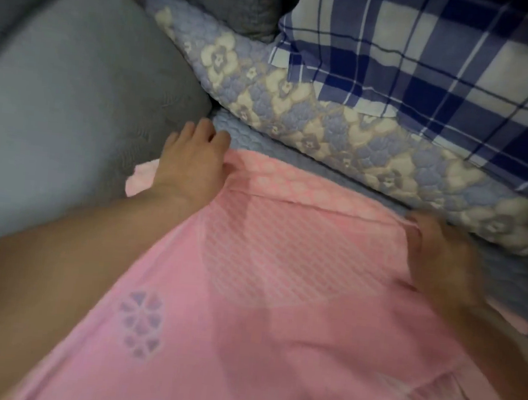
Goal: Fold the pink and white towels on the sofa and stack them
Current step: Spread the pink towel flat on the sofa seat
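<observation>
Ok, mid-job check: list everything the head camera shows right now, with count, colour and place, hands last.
pink towel: one, pink with a woven grid and flower motifs, spread across the seat in the near centre.
quilted cover: one, blue-grey with cream flowers, behind the towel's far edge.
plaid cloth: one, navy and white check, top right over the quilted cover.
sofa cushion: one, grey, left.
white towel: not in view.
left hand: one, at the towel's far left corner, fingers curled at its edge.
right hand: one, blurred, at the towel's far right corner; grip unclear.
</observation>
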Motion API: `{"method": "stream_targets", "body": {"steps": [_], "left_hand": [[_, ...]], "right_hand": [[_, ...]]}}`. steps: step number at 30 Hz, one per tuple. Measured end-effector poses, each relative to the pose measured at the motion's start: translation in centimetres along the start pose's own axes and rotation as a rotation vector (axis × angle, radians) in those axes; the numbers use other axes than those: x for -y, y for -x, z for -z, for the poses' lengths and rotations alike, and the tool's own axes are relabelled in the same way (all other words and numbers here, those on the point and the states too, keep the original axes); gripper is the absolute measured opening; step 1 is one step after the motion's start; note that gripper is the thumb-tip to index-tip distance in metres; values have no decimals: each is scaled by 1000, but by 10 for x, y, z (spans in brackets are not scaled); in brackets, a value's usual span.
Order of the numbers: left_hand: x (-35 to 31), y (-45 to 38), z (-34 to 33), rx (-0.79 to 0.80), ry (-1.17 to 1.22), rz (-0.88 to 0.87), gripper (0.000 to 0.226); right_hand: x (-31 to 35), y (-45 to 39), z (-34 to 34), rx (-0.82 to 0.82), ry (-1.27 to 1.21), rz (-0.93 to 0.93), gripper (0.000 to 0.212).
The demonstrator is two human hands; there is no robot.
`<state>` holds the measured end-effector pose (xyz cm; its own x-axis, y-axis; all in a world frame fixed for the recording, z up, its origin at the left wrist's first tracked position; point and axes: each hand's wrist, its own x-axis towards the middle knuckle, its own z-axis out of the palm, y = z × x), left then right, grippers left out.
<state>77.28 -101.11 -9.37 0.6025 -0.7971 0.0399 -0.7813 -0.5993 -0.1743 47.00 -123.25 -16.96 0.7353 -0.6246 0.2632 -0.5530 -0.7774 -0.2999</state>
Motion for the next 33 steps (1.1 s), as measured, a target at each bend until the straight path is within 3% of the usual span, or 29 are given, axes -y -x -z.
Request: {"method": "stream_targets", "body": {"steps": [1, 3, 6, 8, 10, 13, 15, 19, 21, 23, 25, 27, 29, 31, 33], "left_hand": [[-8, -7, -6, -33, -49, 107, 31], [-23, -9, -22, 55, -135, 268, 45], [-33, 10, -52, 405, -139, 287, 54], [-35, 25, -65, 595, -15, 242, 57], [-37, 37, -73, 703, 214, 339, 71], [-45, 62, -82, 619, 383, 554, 75], [-52, 84, -85, 551, 291, 528, 62], [-37, 66, -82, 104, 166, 368, 24], [-22, 27, -82, 0, 228, 357, 26], [-8, -17, -86, 102, 267, 374, 46], [3, -51, -98, 333, 281, 353, 62], [7, -61, -116, 495, 231, 297, 63], [8, -61, -127, 484, 265, 324, 46], [6, -64, -125, 367, 288, 380, 27], [-1, -77, -120, 247, 382, 488, 24]], "right_hand": [[1, -10, -8, 13, 54, -35, 9], [-4, -20, -27, 134, 152, -87, 10], [-13, -13, -44, 327, 287, -93, 7], [-15, -6, -46, 323, 308, -86, 7], [-14, -1, -46, 293, 306, -133, 8], [-17, 1, -52, 296, 307, -151, 5], [-19, 1, -53, 299, 318, -126, 5], [-19, -3, -50, 297, 322, -76, 11], [-15, 1, -52, 275, 305, -98, 20], [-11, 10, -60, 262, 342, -111, 27], [-13, 18, -72, 207, 375, -150, 24], [-19, 20, -82, 133, 369, -153, 21], [-24, 22, -89, 98, 365, -128, 17], [-27, 24, -91, 67, 353, -124, 14], [-28, 24, -95, 43, 347, -134, 11]]}}
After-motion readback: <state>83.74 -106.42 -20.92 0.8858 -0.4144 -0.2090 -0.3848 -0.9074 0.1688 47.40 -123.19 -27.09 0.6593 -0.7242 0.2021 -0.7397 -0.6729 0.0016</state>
